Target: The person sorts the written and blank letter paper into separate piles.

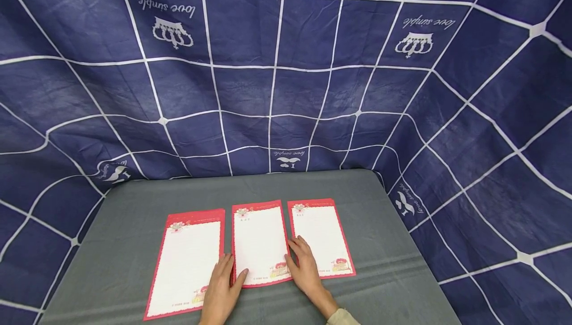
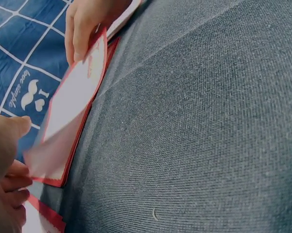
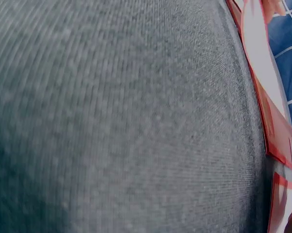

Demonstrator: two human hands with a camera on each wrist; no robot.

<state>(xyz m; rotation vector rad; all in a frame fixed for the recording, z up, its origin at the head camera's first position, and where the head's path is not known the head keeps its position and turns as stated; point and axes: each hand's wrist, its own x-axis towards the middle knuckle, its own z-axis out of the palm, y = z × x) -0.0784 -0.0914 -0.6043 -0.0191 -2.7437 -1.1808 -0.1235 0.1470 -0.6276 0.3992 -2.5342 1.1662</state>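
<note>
Three red-bordered stacks of letter paper lie side by side on the grey table. On the middle stack, the top sheet of letter paper (image 1: 260,245) bows up off the sheets under it, as both wrist views show. My left hand (image 1: 219,288) holds its lower left edge, the thumb apart from the fingers. At the lower right edge, my right hand (image 1: 307,268) holds the same sheet and overlaps the left side of the right stack (image 1: 319,230). The left stack (image 1: 187,258) lies flat beside my left hand. Fingertips under the sheet are partly hidden.
The grey cloth-covered table (image 1: 375,295) extends around the papers. A dark blue curtain (image 1: 313,92) with white grid lines hangs behind it and along the sides. Small marks show at the top of the middle and right sheets.
</note>
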